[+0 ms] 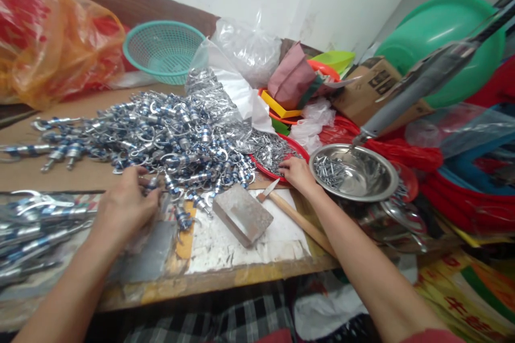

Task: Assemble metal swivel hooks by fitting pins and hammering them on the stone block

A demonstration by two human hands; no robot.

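My left hand (126, 201) is closed at the front edge of a big pile of blue-and-silver metal fittings with curved hooks (181, 123), its fingers around one such metal fitting (153, 183). My right hand (298, 174) reaches over a red tray (298, 146) heaped with small metal pins (270, 151). Its fingertips are pinched together at the heap; whatever they hold is too small to make out. Between my hands lie a rectangular metal block (243, 214), a short blade (269, 191) and a wooden handle (301, 222), the last passing under my right forearm.
A steel bowl (362, 171) with metal pins stands at the right, below a grey lever arm (422, 86). More fittings (36, 236) lie at the left front. Behind are a teal basket (164, 48), plastic bags (245, 48) and a cardboard box (370, 86).
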